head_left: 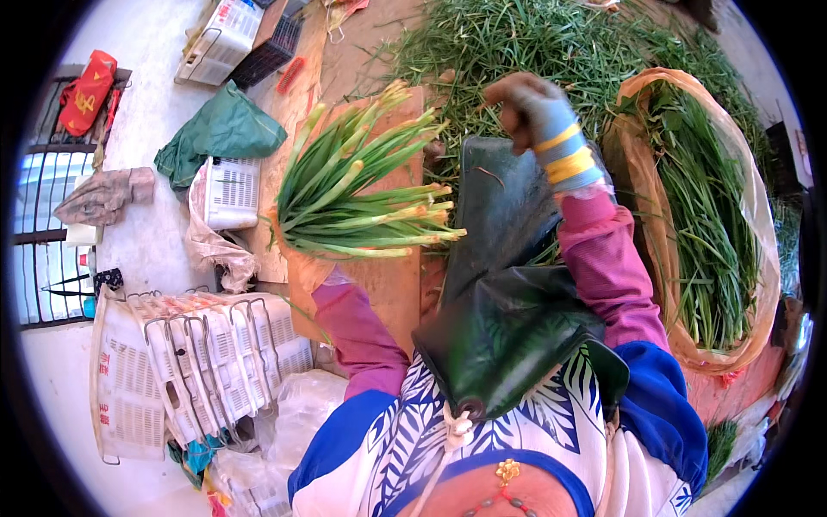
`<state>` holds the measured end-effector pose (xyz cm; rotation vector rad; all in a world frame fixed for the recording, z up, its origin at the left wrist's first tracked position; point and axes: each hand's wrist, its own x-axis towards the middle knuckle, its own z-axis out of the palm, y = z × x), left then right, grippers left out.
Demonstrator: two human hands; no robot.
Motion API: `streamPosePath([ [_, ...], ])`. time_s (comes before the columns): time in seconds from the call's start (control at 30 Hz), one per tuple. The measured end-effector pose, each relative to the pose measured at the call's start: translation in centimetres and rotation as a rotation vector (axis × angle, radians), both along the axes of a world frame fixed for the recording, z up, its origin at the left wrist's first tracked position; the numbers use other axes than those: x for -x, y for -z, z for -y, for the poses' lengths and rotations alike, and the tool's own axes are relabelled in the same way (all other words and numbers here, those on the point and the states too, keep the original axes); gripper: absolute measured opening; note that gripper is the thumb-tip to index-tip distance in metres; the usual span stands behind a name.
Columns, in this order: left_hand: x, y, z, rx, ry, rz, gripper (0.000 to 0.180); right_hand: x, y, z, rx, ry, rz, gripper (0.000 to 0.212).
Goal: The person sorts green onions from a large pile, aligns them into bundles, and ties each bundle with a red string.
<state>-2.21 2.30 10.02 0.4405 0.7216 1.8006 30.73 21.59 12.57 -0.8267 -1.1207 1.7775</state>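
A thick bunch of green stalks point(345, 194) with pale yellow ends fans out over a wooden board point(398, 280). My left hand point(303, 261) is closed at the gathered lower-left end of the bunch, its fingers largely hidden. My right hand point(519, 108), dark and a little blurred, is raised at the near edge of a heap of loose greens point(534, 52). Its fingers are bent but apart, with nothing visible in them. A grey-blue wrap with yellow bands covers that wrist. Below it, a dark green sheet point(504, 198) lies beside the board.
At the right stands an orange-rimmed plastic bag point(659, 258) packed with long greens. White slatted crates point(220, 362) are stacked at the lower left, with a white basket point(233, 191) and green cloth point(220, 133) above them. A dark green apron point(517, 332) covers my lap.
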Motion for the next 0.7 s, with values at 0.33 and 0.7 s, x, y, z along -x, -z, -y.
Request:
streamPosePath([
  [0.33,0.6,0.5,0.2,0.155,-0.248,-0.104,0.036,4.1,-1.2,0.8,-0.404,-0.095,0.096,0.058],
  [0.7,-2.4,-3.0,-0.3,-0.097,-0.435,-0.250,0.014,5.5,-0.5,2.5,-0.575,-0.342,0.161,0.023],
])
